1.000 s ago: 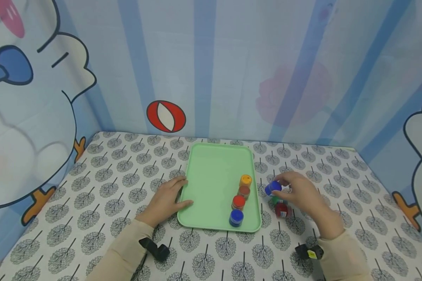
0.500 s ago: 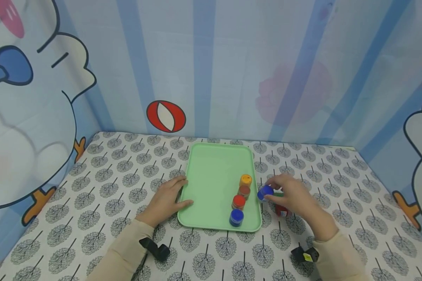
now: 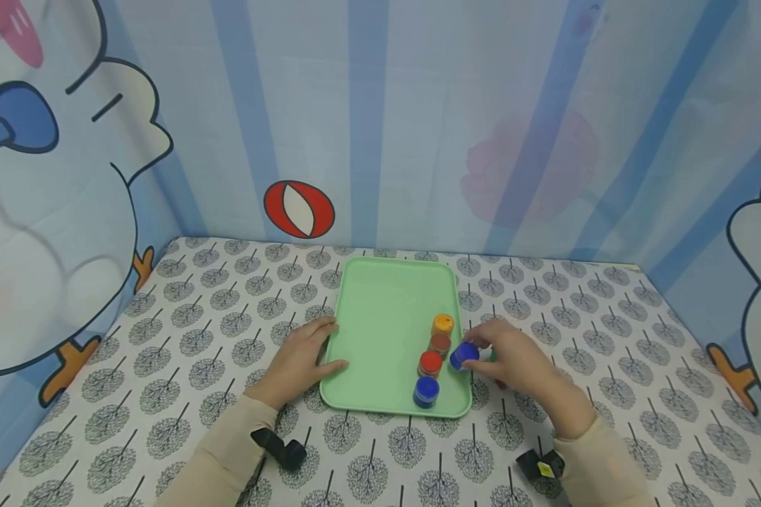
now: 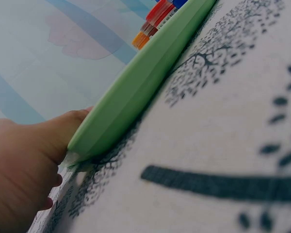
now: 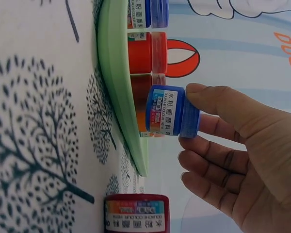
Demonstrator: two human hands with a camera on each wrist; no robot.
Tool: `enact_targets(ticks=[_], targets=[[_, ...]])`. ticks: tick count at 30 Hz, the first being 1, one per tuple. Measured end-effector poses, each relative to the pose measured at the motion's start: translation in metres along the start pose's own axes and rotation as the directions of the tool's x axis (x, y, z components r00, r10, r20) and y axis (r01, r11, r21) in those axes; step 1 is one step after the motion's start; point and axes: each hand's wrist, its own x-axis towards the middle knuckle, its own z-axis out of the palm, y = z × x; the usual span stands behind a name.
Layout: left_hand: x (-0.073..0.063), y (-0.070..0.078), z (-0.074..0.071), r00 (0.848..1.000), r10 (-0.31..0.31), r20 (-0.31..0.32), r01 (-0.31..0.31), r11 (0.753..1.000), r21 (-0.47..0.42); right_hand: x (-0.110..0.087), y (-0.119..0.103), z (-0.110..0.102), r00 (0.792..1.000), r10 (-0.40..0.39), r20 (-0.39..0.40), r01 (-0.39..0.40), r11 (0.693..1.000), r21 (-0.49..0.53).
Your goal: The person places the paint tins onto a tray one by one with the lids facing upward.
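Note:
My right hand (image 3: 510, 359) pinches a small blue gouache paint jar (image 5: 166, 112) by its lid, between thumb and fingers. In the head view this tilted jar overlaps the right rim of the light green tray (image 3: 387, 303), beside the red and brown jars. My left hand (image 3: 297, 360) holds the tray's left edge, its thumb over the rim. Along the tray's right side stand an orange jar (image 3: 442, 324), a brown jar (image 3: 440, 345), a red jar (image 3: 429, 363) and another blue jar (image 3: 426, 391), in a row.
Right of the tray, a dark red jar (image 5: 137, 216) stands on the tree-patterned tablecloth (image 3: 196, 338). A green jar (image 3: 495, 354) is mostly hidden behind my right hand. A cartoon-printed curtain (image 3: 412, 127) rises behind the table.
My right hand has carried the blue jar leftward from the jars on the cloth to the tray's right rim. The left hand and the row of jars have stayed in place.

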Motion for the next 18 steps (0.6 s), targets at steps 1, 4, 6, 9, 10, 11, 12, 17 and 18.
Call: enact_targets(ticks=[1, 4, 6, 9, 10, 11, 12, 17, 18], targets=[[0.000, 0.000, 0.000, 1.000, 0.000, -0.001, 0.000, 1.000, 0.001, 0.000, -0.001, 0.001, 1.000, -0.005, 0.001, 0.005, 1.000, -0.008], [0.000, 0.000, 0.000, 1.000, 0.000, -0.002, 0.000, 1.000, 0.000, 0.000, -0.003, 0.004, 1.000, -0.006, 0.012, 0.006, 1.000, -0.027], [0.000, 0.001, -0.001, 1.000, 0.000, -0.003, 0.000, 1.000, -0.003, 0.000, -0.004, 0.006, 1.000, 0.003, 0.023, -0.002, 0.999, -0.044], [0.000, 0.001, -0.001, 1.000, 0.005, -0.006, -0.005, 1.000, -0.003, 0.001, -0.005, 0.009, 0.999, 0.006, 0.037, -0.003, 0.998, -0.063], [0.000, 0.001, -0.001, 1.000, 0.007, -0.007, -0.007, 1.000, -0.003, 0.001, -0.005, 0.010, 0.999, 0.006, 0.038, -0.003, 0.998, -0.070], [0.000, 0.001, -0.001, 1.000, 0.008, -0.008, -0.008, 1.000, -0.002, 0.001, -0.005, 0.010, 0.999, 0.006, 0.040, -0.003, 0.997, -0.081], [0.000, 0.001, -0.001, 1.000, 0.009, -0.009, -0.009, 1.000, -0.002, 0.001, -0.005, 0.011, 0.999, 0.005, 0.040, -0.001, 0.996, -0.089], [0.000, 0.001, -0.001, 1.000, 0.011, -0.010, -0.011, 1.000, 0.002, 0.000, -0.008, 0.012, 0.999, 0.002, 0.045, 0.003, 0.994, -0.109], [0.000, 0.001, -0.001, 1.000, 0.010, -0.010, -0.010, 1.000, 0.003, 0.000, -0.009, 0.012, 0.999, 0.004, 0.046, 0.002, 0.994, -0.110]])
